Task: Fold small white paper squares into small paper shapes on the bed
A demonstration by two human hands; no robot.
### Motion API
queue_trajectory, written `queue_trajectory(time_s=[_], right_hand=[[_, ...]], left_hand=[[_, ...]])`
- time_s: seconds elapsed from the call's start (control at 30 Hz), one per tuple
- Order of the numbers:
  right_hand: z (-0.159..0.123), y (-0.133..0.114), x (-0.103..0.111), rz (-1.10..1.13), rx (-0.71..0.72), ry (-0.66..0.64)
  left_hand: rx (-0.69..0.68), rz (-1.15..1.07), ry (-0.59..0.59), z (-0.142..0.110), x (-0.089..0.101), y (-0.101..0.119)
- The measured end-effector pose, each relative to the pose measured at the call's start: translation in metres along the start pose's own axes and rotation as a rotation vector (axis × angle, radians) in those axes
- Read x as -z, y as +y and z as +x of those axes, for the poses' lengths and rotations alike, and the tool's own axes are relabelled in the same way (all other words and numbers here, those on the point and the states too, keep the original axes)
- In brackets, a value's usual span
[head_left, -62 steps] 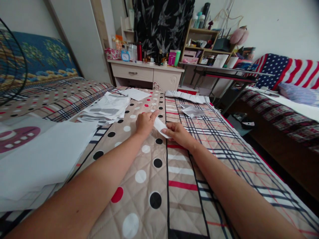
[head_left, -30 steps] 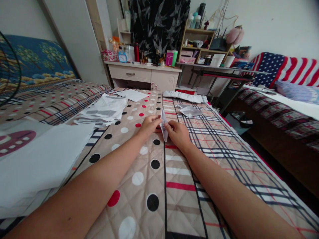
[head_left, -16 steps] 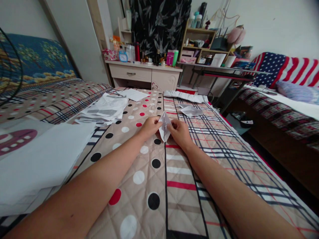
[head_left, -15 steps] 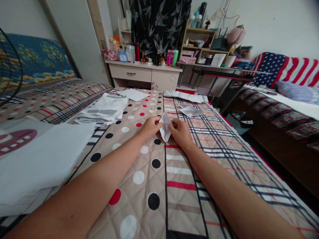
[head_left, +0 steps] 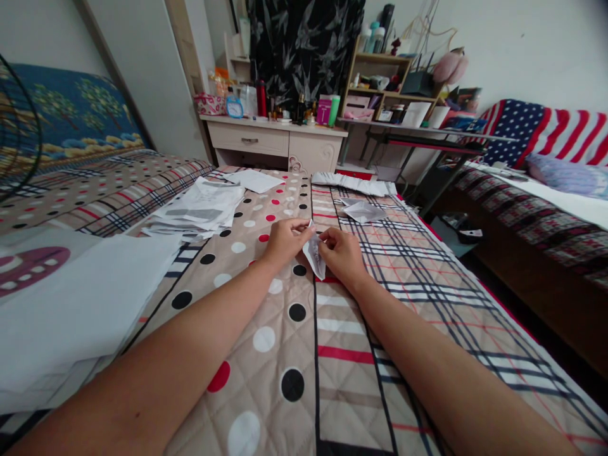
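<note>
A small folded piece of white paper with faint print is held just above the quilted bedspread. My left hand pinches its upper tip between thumb and fingers. On the other side, my right hand grips the paper's right edge, fingers curled. The lower end points down and toward me. Beyond my right hand lies another folded paper, opened into a shallow boat-like shape. A long pleated white paper strip rests farther back.
Left of my arms are a stack of printed sheets and a large white sheet with a purple print. A single sheet lies farther back. Past the bed stand a cream dresser and a shelf desk.
My left hand has shifted its pinch to the paper's top tip. The paper has tilted, its lower end moving slightly toward me and to the right. My right hand stays nearly in place.
</note>
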State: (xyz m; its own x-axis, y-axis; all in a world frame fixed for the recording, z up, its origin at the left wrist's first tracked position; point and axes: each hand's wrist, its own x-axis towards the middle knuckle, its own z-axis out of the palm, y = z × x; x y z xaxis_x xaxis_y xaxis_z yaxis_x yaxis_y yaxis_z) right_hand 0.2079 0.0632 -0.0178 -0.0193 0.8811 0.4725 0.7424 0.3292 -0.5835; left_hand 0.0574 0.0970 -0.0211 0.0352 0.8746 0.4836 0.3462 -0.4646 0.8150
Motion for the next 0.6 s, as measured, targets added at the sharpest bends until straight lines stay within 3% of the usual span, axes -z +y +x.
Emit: queue_trajectory(time_s=[0.2, 0.33, 0.47, 0.6], right_hand=[[0.000, -0.004, 0.001, 0.004, -0.006, -0.010], [0.005, 0.009, 0.001, 0.086, -0.083, 0.128], [0.011, 0.022, 0.004, 0.114, -0.177, 0.238], [0.012, 0.024, 0.007, 0.126, -0.194, 0.252]], left_hand=[[0.011, -0.009, 0.035, 0.002, 0.001, 0.001], [-0.015, -0.141, -0.114, 0.000, 0.003, 0.003], [-0.215, -0.130, -0.303, -0.003, 0.007, 0.004], [-0.395, 0.013, -0.401, -0.007, 0.008, 0.009]])
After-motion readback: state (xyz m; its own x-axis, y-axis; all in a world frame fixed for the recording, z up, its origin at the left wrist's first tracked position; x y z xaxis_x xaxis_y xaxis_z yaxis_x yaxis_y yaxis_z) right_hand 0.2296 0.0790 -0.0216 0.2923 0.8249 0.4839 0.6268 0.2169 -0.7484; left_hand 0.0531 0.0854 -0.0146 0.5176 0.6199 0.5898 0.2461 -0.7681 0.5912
